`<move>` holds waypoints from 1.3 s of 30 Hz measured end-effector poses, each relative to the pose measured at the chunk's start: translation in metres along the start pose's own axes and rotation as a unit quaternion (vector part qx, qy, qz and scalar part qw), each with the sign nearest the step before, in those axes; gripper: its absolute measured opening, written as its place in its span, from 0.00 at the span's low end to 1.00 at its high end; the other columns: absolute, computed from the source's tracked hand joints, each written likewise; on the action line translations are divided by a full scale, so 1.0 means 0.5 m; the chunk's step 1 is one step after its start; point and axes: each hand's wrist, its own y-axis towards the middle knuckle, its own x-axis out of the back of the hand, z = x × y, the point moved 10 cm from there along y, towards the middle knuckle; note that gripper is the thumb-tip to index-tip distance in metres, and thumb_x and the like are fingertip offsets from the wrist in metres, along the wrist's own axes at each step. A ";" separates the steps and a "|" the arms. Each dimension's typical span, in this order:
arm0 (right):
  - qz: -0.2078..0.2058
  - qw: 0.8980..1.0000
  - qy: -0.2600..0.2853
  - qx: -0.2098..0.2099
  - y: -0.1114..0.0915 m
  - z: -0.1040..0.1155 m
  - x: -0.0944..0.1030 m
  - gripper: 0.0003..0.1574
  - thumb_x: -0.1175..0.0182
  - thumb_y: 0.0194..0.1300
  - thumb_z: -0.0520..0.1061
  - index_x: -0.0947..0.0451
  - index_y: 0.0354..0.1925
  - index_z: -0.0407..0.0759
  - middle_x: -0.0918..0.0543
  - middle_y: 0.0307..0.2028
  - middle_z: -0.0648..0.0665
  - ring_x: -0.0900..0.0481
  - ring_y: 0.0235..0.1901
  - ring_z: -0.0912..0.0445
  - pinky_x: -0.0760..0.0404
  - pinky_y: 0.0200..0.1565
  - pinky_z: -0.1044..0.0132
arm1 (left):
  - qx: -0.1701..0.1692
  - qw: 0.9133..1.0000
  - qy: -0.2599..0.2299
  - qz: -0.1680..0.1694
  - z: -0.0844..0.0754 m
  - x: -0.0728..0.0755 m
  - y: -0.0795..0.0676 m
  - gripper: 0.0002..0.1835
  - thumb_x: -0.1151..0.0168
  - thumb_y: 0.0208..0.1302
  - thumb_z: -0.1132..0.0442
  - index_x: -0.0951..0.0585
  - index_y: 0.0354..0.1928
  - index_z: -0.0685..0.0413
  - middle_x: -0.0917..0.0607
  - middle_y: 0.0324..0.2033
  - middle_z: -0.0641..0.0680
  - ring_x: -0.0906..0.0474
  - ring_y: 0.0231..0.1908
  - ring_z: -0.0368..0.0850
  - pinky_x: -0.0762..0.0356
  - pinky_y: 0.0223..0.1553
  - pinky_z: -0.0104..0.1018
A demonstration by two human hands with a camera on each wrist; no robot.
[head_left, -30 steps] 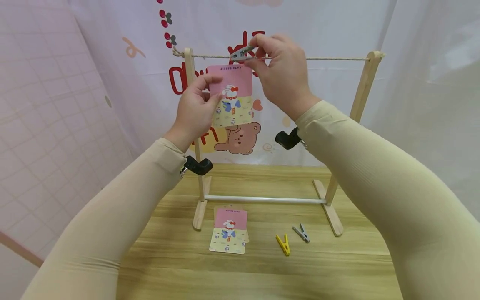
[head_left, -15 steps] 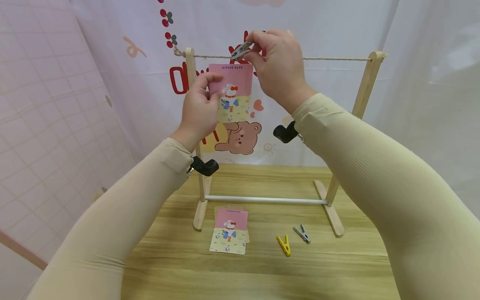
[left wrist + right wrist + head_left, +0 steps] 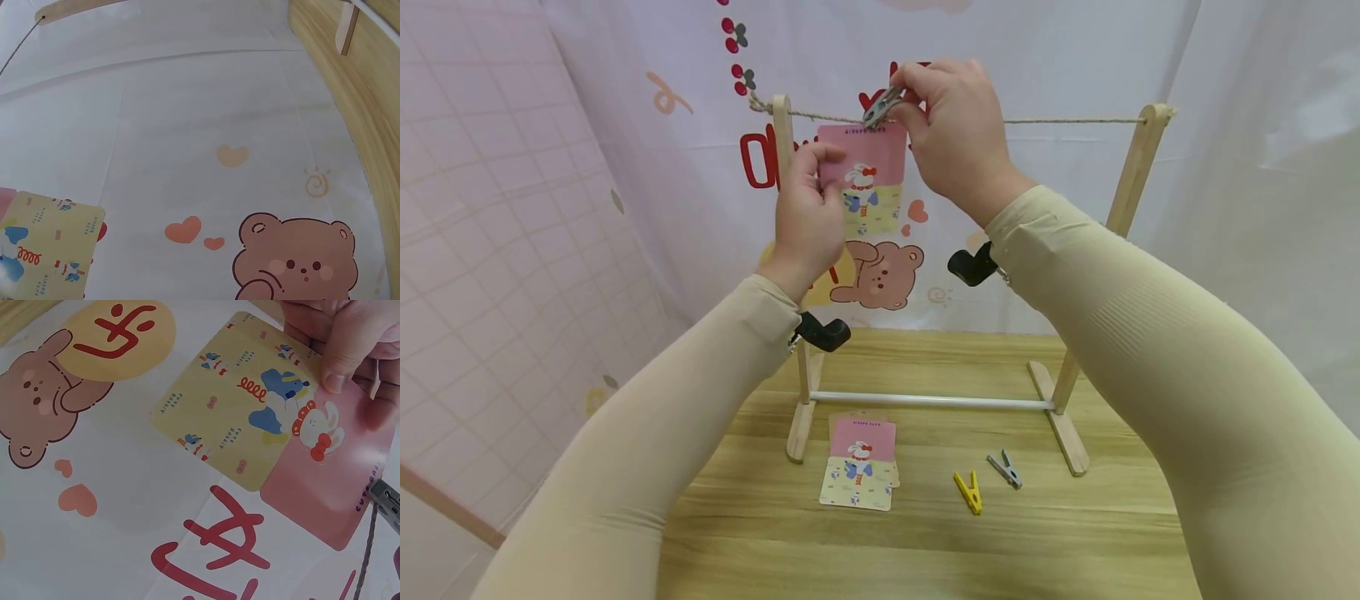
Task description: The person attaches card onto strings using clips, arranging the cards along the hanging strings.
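From my remote station I saw the card (image 3: 880, 162) near 12 o'clock in the head view, its printed face toward me. The left hand (image 3: 811, 208) lay at its 8 o'clock, fingers pinching its left edge, the thumb in front. The right hand (image 3: 958, 125) lay at its 2 o'clock, thumb and fingers pinching a grey peg (image 3: 880, 108), whose tip met the card's top edge by the string (image 3: 1075, 122); I could not tell whether it gripped both. The string ran along the stand (image 3: 1122, 192) from 11 to 2 o'clock. On the worktop (image 3: 925, 550), a pile (image 3: 859, 467) of cards lay at 6 o'clock, the yellow peg (image 3: 968, 492) near 5, and a second peg (image 3: 1005, 470), also grey, at the yellow one's 2 o'clock.
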 end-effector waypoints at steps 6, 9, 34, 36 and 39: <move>0.019 1.000 -0.002 -0.002 0.001 -0.001 -0.006 0.12 0.42 0.80 0.47 0.13 0.51 0.47 0.12 0.45 0.49 0.29 0.49 0.55 0.40 0.56 0.62 | -0.016 1.000 -0.008 -0.014 0.005 -0.008 0.000 0.13 0.52 0.83 0.68 0.27 0.62 0.55 0.23 0.60 0.53 0.25 0.59 0.40 0.22 0.62 0.31; 0.025 1.000 -0.003 -0.003 0.002 -0.001 -0.007 0.12 0.42 0.80 0.46 0.13 0.51 0.46 0.12 0.45 0.48 0.30 0.49 0.54 0.41 0.55 0.63 | -0.031 0.999 -0.006 -0.021 0.004 -0.012 0.001 0.12 0.52 0.82 0.70 0.25 0.61 0.57 0.21 0.59 0.54 0.25 0.61 0.40 0.22 0.63 0.30; 0.085 0.996 0.000 -0.023 0.011 -0.002 -0.024 0.15 0.45 0.81 0.45 0.13 0.55 0.48 0.14 0.50 0.48 0.33 0.56 0.53 0.39 0.63 0.63 | -0.039 0.998 -0.010 -0.041 0.021 -0.015 0.010 0.12 0.50 0.82 0.67 0.24 0.61 0.59 0.19 0.56 0.56 0.26 0.49 0.43 0.25 0.47 0.28; 0.089 0.996 0.003 -0.027 0.008 -0.004 -0.026 0.15 0.45 0.81 0.45 0.13 0.55 0.48 0.14 0.50 0.48 0.34 0.58 0.53 0.38 0.64 0.63 | -0.038 0.998 -0.012 -0.040 0.021 -0.016 0.008 0.12 0.50 0.82 0.67 0.24 0.61 0.59 0.19 0.55 0.56 0.28 0.46 0.42 0.27 0.44 0.28; 0.093 0.995 0.005 -0.029 0.005 -0.006 -0.029 0.15 0.45 0.81 0.45 0.13 0.56 0.49 0.15 0.50 0.48 0.35 0.59 0.53 0.38 0.64 0.62 | -0.040 0.998 -0.020 -0.035 0.019 -0.016 0.005 0.12 0.50 0.82 0.68 0.23 0.60 0.58 0.19 0.53 0.56 0.28 0.44 0.40 0.25 0.45 0.27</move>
